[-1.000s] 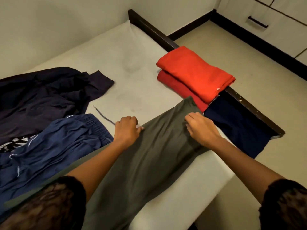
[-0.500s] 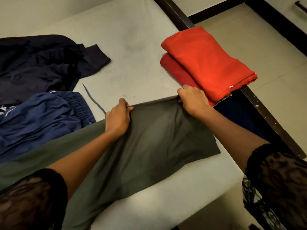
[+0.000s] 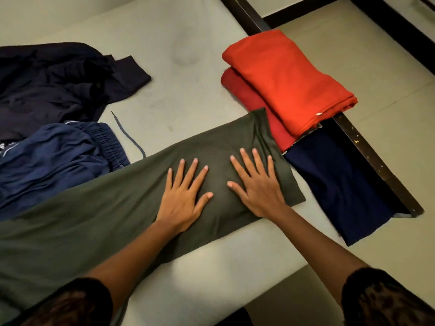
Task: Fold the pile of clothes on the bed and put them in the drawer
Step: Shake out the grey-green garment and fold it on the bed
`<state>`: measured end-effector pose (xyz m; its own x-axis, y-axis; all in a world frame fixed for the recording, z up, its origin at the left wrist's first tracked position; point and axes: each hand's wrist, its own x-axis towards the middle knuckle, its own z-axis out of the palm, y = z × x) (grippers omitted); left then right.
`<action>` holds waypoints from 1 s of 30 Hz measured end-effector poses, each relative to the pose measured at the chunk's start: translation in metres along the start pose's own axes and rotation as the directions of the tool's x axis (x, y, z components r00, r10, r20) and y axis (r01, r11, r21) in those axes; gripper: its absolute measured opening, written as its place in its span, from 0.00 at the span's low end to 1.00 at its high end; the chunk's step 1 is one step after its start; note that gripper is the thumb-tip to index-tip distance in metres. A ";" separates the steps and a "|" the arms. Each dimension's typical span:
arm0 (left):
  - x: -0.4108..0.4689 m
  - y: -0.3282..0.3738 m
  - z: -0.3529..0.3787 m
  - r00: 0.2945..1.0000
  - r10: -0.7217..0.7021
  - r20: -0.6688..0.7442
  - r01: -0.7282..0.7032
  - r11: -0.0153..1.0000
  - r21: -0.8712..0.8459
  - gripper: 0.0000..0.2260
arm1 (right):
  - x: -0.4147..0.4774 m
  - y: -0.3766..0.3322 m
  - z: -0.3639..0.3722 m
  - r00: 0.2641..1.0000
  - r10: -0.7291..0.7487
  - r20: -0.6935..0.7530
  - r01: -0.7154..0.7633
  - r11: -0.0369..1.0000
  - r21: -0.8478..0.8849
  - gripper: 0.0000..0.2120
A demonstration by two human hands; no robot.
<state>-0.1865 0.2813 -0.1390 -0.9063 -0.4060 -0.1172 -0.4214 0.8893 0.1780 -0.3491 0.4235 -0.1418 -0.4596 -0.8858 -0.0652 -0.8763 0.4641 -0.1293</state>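
An olive-green garment (image 3: 98, 222) lies flat across the near part of the bed (image 3: 179, 95), its far end beside the folded stack. My left hand (image 3: 183, 196) and my right hand (image 3: 256, 184) both press on it side by side with fingers spread and straight. An unfolded blue garment (image 3: 54, 161) with a drawstring and a dark navy garment (image 3: 58, 83) lie crumpled at the left. Folded orange cloth (image 3: 287, 78) sits on a folded red piece (image 3: 254, 109) at the bed's right edge, beside a dark blue folded piece (image 3: 339, 184).
A dark wooden bed frame (image 3: 374, 156) runs along the right side of the mattress. Beyond it is pale tiled floor (image 3: 388, 74) with a dark skirting board at the top right. A white wall borders the bed at the top left.
Both hands held the olive garment's end pinched and drew it out flat. They have since let go and now press flat on it.
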 end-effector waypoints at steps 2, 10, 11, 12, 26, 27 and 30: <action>-0.012 -0.008 0.009 0.999 -0.047 0.016 0.046 0.998 0.037 0.29 | -0.010 0.011 0.006 0.998 0.064 0.019 -0.064 0.998 -0.029 0.32; -0.080 -0.055 -0.022 0.999 0.015 -0.040 -0.014 1.000 0.023 0.28 | -0.052 -0.050 -0.010 0.986 0.097 -0.133 -0.089 0.994 0.061 0.33; -0.099 -0.068 -0.026 0.995 0.078 -0.055 -0.074 0.995 0.071 0.25 | -0.061 -0.072 -0.011 0.984 -0.003 -0.175 0.012 0.999 0.047 0.31; -0.117 -0.084 -0.028 0.986 0.151 -0.065 -0.141 0.982 0.128 0.22 | -0.070 -0.094 -0.010 0.973 -0.112 -0.201 0.121 0.992 0.037 0.28; -0.320 -0.209 -0.029 0.938 0.336 0.085 -0.347 0.904 0.252 0.36 | -0.115 -0.285 0.025 0.586 -0.808 -0.054 0.795 0.587 -0.156 0.37; -0.323 -0.209 -0.029 0.931 0.349 0.103 -0.364 0.901 0.236 0.36 | -0.114 -0.290 0.028 0.569 -0.821 -0.042 0.808 0.568 -0.157 0.35; -0.327 -0.212 -0.024 0.910 0.398 0.116 -0.414 0.882 0.226 0.35 | -0.116 -0.299 0.037 0.587 -0.809 -0.017 0.807 0.587 -0.069 0.31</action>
<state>0.1984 0.2210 -0.1153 -0.9888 0.0090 -0.1489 0.0114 0.9998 -0.0155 -0.0281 0.3869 -0.1322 0.4368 -0.8957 0.0828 -0.8950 -0.4420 -0.0599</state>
